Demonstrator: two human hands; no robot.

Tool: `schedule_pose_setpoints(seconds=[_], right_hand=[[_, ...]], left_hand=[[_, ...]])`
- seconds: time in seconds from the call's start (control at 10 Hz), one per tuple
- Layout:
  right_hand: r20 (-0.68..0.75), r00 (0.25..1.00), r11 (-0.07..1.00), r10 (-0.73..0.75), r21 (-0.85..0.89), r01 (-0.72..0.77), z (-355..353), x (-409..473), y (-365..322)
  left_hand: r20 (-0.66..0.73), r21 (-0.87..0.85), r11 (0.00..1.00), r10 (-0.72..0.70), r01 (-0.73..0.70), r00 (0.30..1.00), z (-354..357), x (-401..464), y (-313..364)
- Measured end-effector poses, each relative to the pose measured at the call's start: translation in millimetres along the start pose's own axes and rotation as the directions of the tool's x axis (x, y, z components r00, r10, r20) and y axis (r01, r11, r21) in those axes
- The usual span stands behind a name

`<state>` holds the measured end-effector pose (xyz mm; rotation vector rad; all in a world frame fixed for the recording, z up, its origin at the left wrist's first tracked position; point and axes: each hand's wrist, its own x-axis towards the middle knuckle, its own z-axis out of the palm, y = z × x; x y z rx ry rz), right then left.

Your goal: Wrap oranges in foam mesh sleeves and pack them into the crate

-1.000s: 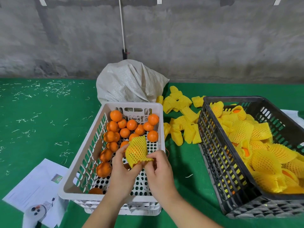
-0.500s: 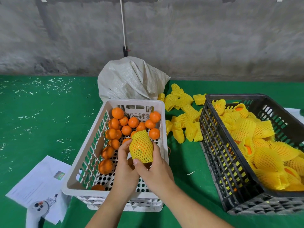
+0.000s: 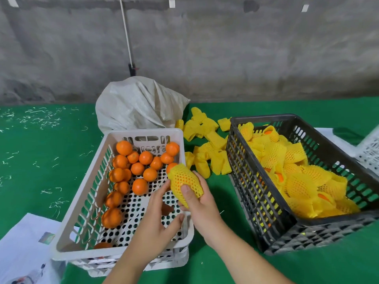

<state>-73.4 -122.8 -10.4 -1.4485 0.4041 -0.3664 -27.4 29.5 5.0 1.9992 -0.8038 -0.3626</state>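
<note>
The wrapped orange [image 3: 185, 182] now sits in the right hand [image 3: 202, 203] alone, its fingers and thumb curled round the yellow foam mesh sleeve, the thumb pressed on the near face. Half a second ago both hands cupped it over the white crate [image 3: 67, 245]; a second ago they were tugging the sleeve's near end closed. The left hand [image 3: 156, 220] has since let go and dropped lower: its grip is apart, fingers loosely spread above the perforated floor of the white crate, one fingertip just touching or just beside the sleeve's left edge, holding nothing.

The wrapped orange has also drifted right. It hangs over the right rim of the white crate, between that crate and the black crate [image 3: 264, 228], which already holds a heap of sleeved fruit. A little bare orange peel shows through the mesh holes.

By my reading, wrapping of this piece is done and the hand-off to one hand marks the start of the packing move toward the black crate on the right. The freed left hand is well placed to pick the next of the bare oranges [image 3: 140, 186] in the white crate. Spare sleeves [image 3: 212, 160] lie on the green bench [image 3: 41, 181] between the two crates, within reach. Many bare oranges remain, so the task is well short of finished.
</note>
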Motion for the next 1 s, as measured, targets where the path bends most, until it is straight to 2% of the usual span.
schedule_pose_setpoints(seconds=[0.1, 0.2, 0.3, 0.4, 0.5, 0.6, 0.7, 0.8, 0.9, 1.0], right_hand=[[-0.187, 0.981, 0.989, -0.043, -0.15, 0.015, -51.7, 7.6, -23.8], [-0.422, 0.894, 0.926, -0.149, -0.377, -0.023, -106.6, 27.9, -53.4], [-0.548, 0.791, 0.858, -0.271, -0.511, -0.06, -153.5, 55.0, -72.7], [-0.392, 0.887, 0.713, -0.244, -0.693, -0.11, -181.8, 69.8, -66.1], [-0.185, 0.98, 0.327, -0.079, -0.933, -0.15, -185.4, 68.5, -36.9], [-0.068, 0.994, -0.043, -0.081, -0.997, -0.072, -177.3, 74.3, -23.9], [-0.046, 0.999, -0.164, -0.03, -0.985, -0.05, -175.7, 77.7, -25.5], [0.048, 0.999, -0.228, 0.004, -0.972, 0.047, -175.9, 71.3, -30.0], [0.164, 0.983, -0.074, 0.08, -0.983, 0.17, -189.5, 57.6, -37.9], [0.154, 0.988, 0.078, 0.018, -0.985, 0.152, -229.5, 18.8, -47.9]], left_hand=[[0.071, 0.134, 0.989, 0.046, -0.055, 0.996, 13.6, 8.8, -22.5], [0.096, 0.232, 0.972, -0.002, -0.02, 0.995, 21.3, 14.2, -37.4], [0.069, 0.26, 0.965, -0.039, 0.02, 0.997, 25.2, 20.9, -43.2], [0.077, 0.268, 0.963, -0.047, 0.025, 0.996, 24.7, 21.7, -42.1], [0.084, 0.258, 0.966, -0.044, 0.021, 0.996, 25.1, 22.7, -44.2], [0.097, 0.289, 0.957, -0.023, -0.006, 0.995, 27.8, 21.9, -43.3], [0.07, 0.308, 0.95, 0.033, -0.053, 0.997, 27.9, 18.8, -42.2], [0.069, 0.366, 0.924, 0.095, -0.114, 0.993, 27.3, 16.7, -37.0], [0.058, 0.436, 0.887, 0.143, -0.154, 0.988, 13.0, 4.9, -41.7], [-0.024, 0.528, 0.831, 0.223, -0.177, 0.974, -18.1, -28.4, -64.0]])
